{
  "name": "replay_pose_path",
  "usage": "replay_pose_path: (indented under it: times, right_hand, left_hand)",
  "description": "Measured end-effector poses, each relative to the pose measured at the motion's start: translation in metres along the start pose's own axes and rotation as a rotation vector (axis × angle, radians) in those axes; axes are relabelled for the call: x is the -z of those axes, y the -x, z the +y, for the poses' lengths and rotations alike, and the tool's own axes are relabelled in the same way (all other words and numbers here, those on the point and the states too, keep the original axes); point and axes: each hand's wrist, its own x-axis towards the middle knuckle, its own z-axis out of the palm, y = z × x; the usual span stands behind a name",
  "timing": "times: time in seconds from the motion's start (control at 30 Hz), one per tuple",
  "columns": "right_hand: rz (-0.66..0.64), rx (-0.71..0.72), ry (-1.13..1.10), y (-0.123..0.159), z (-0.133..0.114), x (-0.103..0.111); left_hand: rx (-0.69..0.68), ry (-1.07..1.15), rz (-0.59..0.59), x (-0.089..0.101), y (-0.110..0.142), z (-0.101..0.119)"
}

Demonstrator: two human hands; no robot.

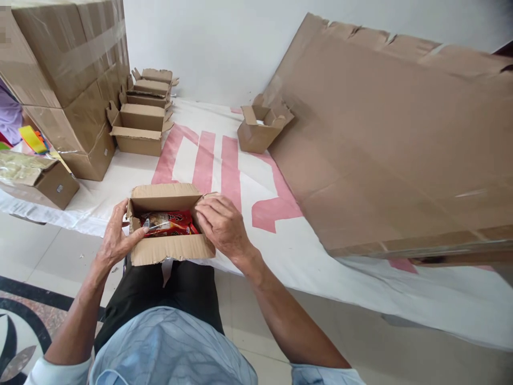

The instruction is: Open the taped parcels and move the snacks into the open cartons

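An open cardboard box [172, 250] is at the table's front edge, its two long flaps spread outward. Inside it lie red, shiny snack packets [176, 222] with printed lettering; how many there are is hidden. My left hand [116, 235] grips the box's left end, with the thumb reaching over the rim onto the packets and the fingers outside. At the right end, my right hand [222, 222] is closed with its fingertips pinching the edge of the box by the short side flap. That hand covers most of the right end.
Several open boxes [138, 141] line up at the back left, beside a tall stack of taped cartons [86, 117]. A taped box [56, 187] and a yellow tape dispenser [34, 140] stand far left. Another open box [256, 136] adjoins a large leaning cardboard sheet [393, 133] on the white-and-pink tablecloth [206, 160].
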Motion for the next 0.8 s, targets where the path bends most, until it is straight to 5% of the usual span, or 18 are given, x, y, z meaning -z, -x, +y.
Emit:
replay_pose_path:
  times: [0.2, 0.47, 0.8]
  right_hand:
    - [-0.489, -0.061, -0.022, -0.023, -0.028, 0.002]
    - [-0.812, -0.116, 0.115, -0.052, -0.026, -0.019]
    - [-0.687, -0.108, 0.042, -0.052, -0.025, -0.023]
  left_hand:
    - [-0.009, -0.026, -0.003, 0.000, 0.007, 0.005]
    - [-0.021, -0.007, -0.013, -0.001, 0.009, 0.006]
    - [-0.019, -0.070, -0.008, -0.004, -0.002, -0.006]
